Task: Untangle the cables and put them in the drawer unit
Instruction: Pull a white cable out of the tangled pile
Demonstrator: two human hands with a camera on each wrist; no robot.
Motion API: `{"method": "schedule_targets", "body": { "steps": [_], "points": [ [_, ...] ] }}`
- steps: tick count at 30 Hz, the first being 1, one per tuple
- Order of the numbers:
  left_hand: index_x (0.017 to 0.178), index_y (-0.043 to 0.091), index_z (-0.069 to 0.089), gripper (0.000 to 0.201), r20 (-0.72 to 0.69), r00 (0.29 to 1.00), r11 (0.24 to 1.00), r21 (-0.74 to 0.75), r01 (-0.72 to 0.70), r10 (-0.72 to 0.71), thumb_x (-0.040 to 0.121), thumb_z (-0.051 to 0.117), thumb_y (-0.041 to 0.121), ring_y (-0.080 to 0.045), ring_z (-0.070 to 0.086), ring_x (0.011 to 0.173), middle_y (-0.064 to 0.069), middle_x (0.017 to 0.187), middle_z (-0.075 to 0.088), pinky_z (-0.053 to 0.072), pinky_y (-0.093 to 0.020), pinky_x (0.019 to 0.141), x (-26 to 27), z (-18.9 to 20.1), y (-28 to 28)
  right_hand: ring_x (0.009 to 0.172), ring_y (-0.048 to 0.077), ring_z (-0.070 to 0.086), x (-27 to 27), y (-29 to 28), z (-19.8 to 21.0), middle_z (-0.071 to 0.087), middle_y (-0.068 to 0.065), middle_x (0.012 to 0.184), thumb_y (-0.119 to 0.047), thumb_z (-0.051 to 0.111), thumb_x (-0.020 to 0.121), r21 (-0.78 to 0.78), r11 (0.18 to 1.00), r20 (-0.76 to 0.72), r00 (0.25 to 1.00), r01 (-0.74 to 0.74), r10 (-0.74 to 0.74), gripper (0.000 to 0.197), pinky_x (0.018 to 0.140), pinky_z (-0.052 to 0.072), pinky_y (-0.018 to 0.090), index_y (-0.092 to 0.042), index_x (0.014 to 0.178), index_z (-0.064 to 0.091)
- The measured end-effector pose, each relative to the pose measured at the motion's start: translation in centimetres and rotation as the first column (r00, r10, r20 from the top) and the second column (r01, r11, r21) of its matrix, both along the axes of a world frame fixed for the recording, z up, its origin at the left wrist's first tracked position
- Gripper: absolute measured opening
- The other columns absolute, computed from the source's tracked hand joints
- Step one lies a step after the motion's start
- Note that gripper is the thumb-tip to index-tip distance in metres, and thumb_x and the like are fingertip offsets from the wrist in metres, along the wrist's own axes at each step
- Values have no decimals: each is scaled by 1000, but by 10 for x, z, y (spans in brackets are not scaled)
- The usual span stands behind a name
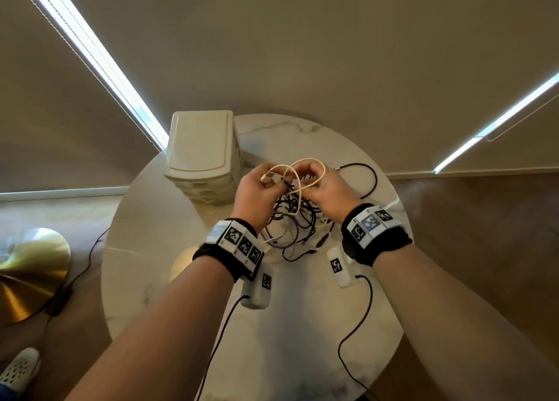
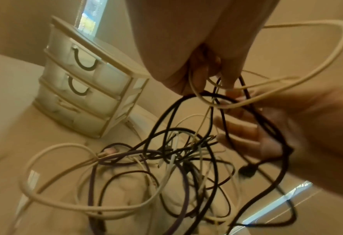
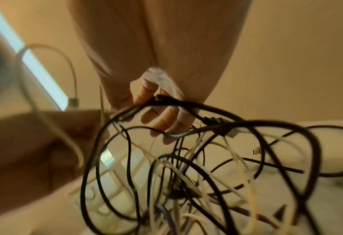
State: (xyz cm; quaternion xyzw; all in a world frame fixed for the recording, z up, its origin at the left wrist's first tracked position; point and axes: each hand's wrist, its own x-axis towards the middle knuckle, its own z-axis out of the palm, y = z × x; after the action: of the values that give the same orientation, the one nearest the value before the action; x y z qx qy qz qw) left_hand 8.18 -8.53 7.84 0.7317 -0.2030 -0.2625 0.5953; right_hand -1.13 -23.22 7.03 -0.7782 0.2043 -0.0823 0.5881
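Above a round marble table (image 1: pixel 302 325) I hold a cream cable (image 1: pixel 314 161) with both hands. My left hand (image 1: pixel 266 178) pinches its plug end. My right hand (image 1: pixel 307 180) grips the cable's loop a little to the right. A tangle of black, purple and white cables (image 1: pixel 298 219) hangs from that loop down to the tabletop. In the left wrist view my left hand (image 2: pixel 204 74) holds the cream cable (image 2: pixel 317 63) over the tangle (image 2: pixel 178 155). In the right wrist view my right hand (image 3: pixel 162 117) curls round strands, dark cables crossing it. The beige drawer unit (image 1: pixel 201 146) stands back left, drawers closed.
A separate black cable (image 1: pixel 373 180) lies curved on the table at the right, with a white one (image 1: pixel 393 202) near the edge. A brass lamp base (image 1: pixel 27 273) sits on the floor to the left. Thin black leads run from my wrist cameras over the near tabletop.
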Motion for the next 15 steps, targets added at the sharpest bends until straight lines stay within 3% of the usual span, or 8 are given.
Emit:
{"method": "schedule_targets", "body": {
  "steps": [2,4,7,9,12,15],
  "points": [
    [92,5,70,11,-84,994,997,-43,69,-73,88,69,-5,-6,65,65,8,69,70,53,-24,67,0,4,-1,91,12,68,-4,7,-6,72,-5,99,-6,67,94,-24,999,16,999,-39,40,19,85,56,30,-22,103,71],
    [85,6,66,19,-151,976,987,-49,153,-159,89,61,-12,-1,58,56,11,61,64,46,-18,58,-4,10,-2,90,17,71,-6,13,-8,74,-2,95,-4,65,95,25,999,34,999,-31,31,21,84,58,34,-22,98,75],
    [87,7,68,12,-253,946,979,-39,202,-205,97,63,2,-3,50,51,12,61,61,38,-21,54,-3,17,1,89,13,71,-7,14,-17,75,-3,92,-10,68,94,27,999,-6,1000,18,-18,18,83,57,34,-26,97,75],
    [91,5,73,14,-176,960,975,1,222,-218,97,70,17,-9,48,54,8,64,62,38,-21,56,3,18,7,89,16,71,-8,11,-22,74,-3,94,-24,69,91,-82,996,-23,999,34,-36,12,82,57,40,-19,100,74],
    [98,13,75,14,-51,988,989,5,145,-144,99,68,25,-7,52,60,-5,85,71,42,-20,58,12,20,12,80,20,64,-11,11,-29,69,0,86,-28,66,93,-301,953,-119,989,45,-84,15,77,55,42,-14,97,68],
    [96,17,70,12,-200,980,981,-190,-37,-2,100,65,27,-11,42,64,-13,101,61,37,-28,57,17,31,7,82,24,62,-19,13,-44,66,0,86,-28,61,97,-424,897,-386,921,-122,-58,12,76,53,39,-17,97,63]
  ]
}}
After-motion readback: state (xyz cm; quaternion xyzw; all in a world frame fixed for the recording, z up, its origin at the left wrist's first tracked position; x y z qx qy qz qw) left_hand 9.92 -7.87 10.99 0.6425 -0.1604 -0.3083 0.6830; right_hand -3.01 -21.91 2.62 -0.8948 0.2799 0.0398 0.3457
